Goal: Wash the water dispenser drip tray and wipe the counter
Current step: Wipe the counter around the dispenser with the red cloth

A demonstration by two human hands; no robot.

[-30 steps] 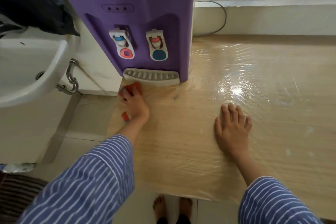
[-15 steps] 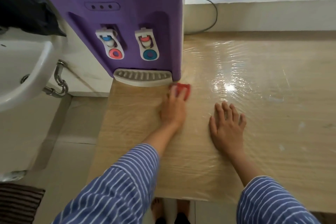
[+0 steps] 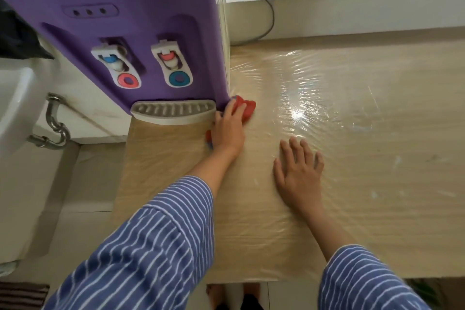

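Note:
A purple water dispenser [image 3: 141,7] stands at the back left of the wooden counter [image 3: 352,158], which is covered in shiny clear film. Its grey slotted drip tray [image 3: 173,111] sits in place at the dispenser's foot. My left hand [image 3: 227,128] presses a red cloth [image 3: 247,108] flat on the counter at the dispenser's front right corner, just right of the tray. My right hand [image 3: 298,173] rests palm down on the counter with fingers spread, holding nothing.
A white sink [image 3: 12,113] with a chrome drain pipe [image 3: 54,126] hangs to the left, over the tiled floor. A grey cable [image 3: 266,15] loops behind the dispenser below the window sill. My bare feet show under the counter's front edge.
My left hand slid the red cloth rightward along the counter, from the tray's left end past its front to the dispenser's right corner. My right hand stayed flat in place.

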